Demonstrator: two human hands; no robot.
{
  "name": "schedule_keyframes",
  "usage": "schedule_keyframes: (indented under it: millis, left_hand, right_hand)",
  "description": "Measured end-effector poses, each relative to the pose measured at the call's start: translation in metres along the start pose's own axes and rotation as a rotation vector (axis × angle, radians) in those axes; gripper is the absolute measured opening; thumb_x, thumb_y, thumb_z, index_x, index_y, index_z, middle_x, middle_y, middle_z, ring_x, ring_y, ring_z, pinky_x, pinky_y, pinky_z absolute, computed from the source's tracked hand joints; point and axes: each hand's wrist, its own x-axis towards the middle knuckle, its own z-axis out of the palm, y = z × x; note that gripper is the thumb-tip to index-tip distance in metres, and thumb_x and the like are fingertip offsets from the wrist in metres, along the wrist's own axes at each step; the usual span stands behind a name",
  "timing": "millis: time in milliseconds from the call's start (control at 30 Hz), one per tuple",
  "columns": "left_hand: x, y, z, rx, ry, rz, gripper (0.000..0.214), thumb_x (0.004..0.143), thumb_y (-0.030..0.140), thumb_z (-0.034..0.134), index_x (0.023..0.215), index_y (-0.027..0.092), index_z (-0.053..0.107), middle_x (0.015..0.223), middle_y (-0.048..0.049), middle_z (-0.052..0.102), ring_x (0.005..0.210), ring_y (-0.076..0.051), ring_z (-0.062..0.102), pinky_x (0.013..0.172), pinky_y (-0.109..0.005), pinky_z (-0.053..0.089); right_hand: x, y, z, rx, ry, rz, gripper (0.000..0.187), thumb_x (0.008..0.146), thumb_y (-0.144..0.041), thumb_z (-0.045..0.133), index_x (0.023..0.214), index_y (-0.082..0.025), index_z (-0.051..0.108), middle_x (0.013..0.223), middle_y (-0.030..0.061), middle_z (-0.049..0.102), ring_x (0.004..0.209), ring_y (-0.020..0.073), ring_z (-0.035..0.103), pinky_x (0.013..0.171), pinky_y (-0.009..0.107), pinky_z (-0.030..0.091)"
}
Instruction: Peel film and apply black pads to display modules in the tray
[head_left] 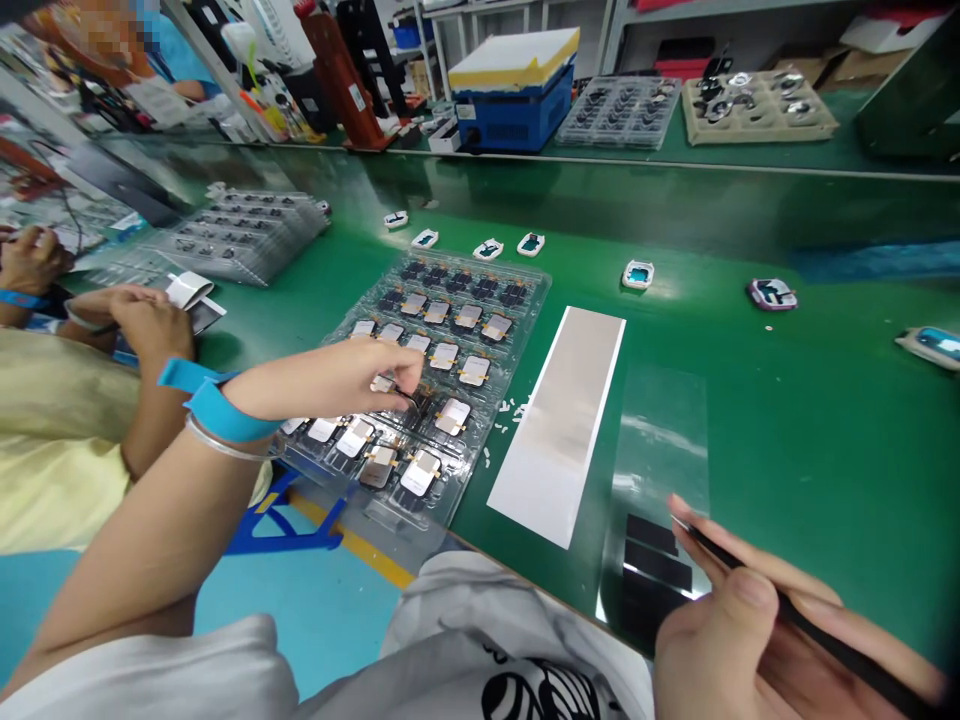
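Observation:
My left hand [379, 375], with a blue band on its wrist, reaches over a clear plastic tray [491, 405]. Its thumb and fingers are pinched together at one of the tray's pockets, around something small and dark I cannot make out. Rows of small flat display-like modules [420, 472] with silvery backs and yellow tabs lie in the pockets; those in the farthest row look dark. At lower right, my right hand [720, 630] grips black tweezers [795, 610], tip pointing up and left. Near that tip lies a clear film [664, 410] bearing black rectangular strips [660, 568].
A silver-and-white sheet [562, 425] lies between tray and film, beside small white scraps [514, 408]. Several small watch-like housings [638, 275] are spread across the green bench. Stacked clear trays [240, 235] stand left, near a co-worker's hands [150, 315]. A blue machine [514, 110] occupies the back shelf.

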Motion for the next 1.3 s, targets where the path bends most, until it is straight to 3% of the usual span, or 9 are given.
schedule_keyframes:
  millis: [100,200,333,400,467,567,700,1300]
  left_hand:
    - [0.002,0.026,-0.006,-0.022,0.068,0.03,0.027,0.095,0.027,0.054,0.12,0.019,0.058,0.091,-0.0016,0.067,0.071,-0.014,0.058,0.064,-0.023,0.042]
    - [0.017,0.065,0.002,-0.169,0.091,0.23,0.017,0.096,0.023,0.055,0.109,0.021,0.065,0.099,-0.0007,0.069,0.083,-0.014,0.063,0.072,-0.024,0.045]
    - [0.05,0.116,0.035,-0.408,-0.051,0.54,0.004,0.091,0.019,0.062,0.095,0.018,0.064,0.088,0.0012,0.072,0.078,-0.012,0.067,0.067,-0.02,0.048]
    - [0.066,0.133,0.054,-0.355,-0.082,0.65,0.006,0.091,0.019,0.062,0.096,0.018,0.062,0.091,-0.002,0.072,0.08,-0.015,0.068,0.068,-0.023,0.05]
    - [0.079,0.144,0.07,-0.25,-0.034,0.762,0.004,0.092,0.019,0.059,0.095,0.018,0.061,0.095,-0.0057,0.072,0.086,-0.019,0.068,0.076,-0.029,0.053]
    - [0.09,0.151,0.084,-0.165,0.071,0.874,0.01,0.094,0.018,0.054,0.087,0.018,0.06,0.095,-0.0074,0.071,0.093,-0.021,0.067,0.09,-0.036,0.051]
    - [0.093,0.152,0.091,-0.165,0.139,0.891,0.018,0.096,0.017,0.048,0.082,0.019,0.059,0.095,-0.0059,0.072,0.091,-0.019,0.067,0.093,-0.036,0.051]
    - [0.092,0.149,0.099,-0.155,0.193,0.871,0.017,0.097,0.023,0.049,0.088,0.019,0.062,0.096,-0.0064,0.072,0.092,-0.019,0.066,0.095,-0.036,0.049]
  right_hand:
    - [0.014,-0.002,-0.012,-0.049,-0.006,0.119,0.024,0.08,-0.018,0.072,0.093,-0.019,0.053,0.085,0.002,0.067,0.075,0.0191,0.07,0.07,0.04,0.063]
    - [0.032,0.004,-0.035,-0.137,-0.218,0.22,0.025,0.079,-0.02,0.074,0.095,-0.018,0.053,0.086,0.0037,0.07,0.066,0.0182,0.071,0.059,0.032,0.062]
    - [0.046,0.023,-0.062,-0.193,-0.472,0.345,0.026,0.081,-0.028,0.073,0.094,-0.018,0.053,0.085,0.007,0.073,0.064,0.0184,0.072,0.053,0.027,0.061]
    - [0.048,0.031,-0.07,-0.216,-0.529,0.388,0.026,0.081,-0.03,0.072,0.095,-0.018,0.052,0.086,0.0071,0.072,0.067,0.0179,0.073,0.057,0.027,0.062]
    - [0.047,0.035,-0.073,-0.227,-0.558,0.405,0.025,0.083,-0.03,0.071,0.095,-0.019,0.052,0.087,0.0061,0.072,0.069,0.0168,0.073,0.061,0.027,0.063]
    - [0.045,0.035,-0.074,-0.237,-0.582,0.407,0.022,0.085,-0.028,0.068,0.096,-0.019,0.052,0.09,0.0055,0.071,0.071,0.0153,0.073,0.065,0.028,0.063]
    - [0.043,0.034,-0.076,-0.218,-0.601,0.406,0.019,0.086,-0.025,0.066,0.097,-0.019,0.051,0.089,0.0053,0.071,0.073,0.0151,0.073,0.067,0.027,0.063]
    - [0.042,0.032,-0.078,-0.234,-0.587,0.414,0.017,0.086,-0.022,0.067,0.095,-0.018,0.053,0.088,0.0045,0.071,0.076,0.0164,0.074,0.068,0.027,0.064]
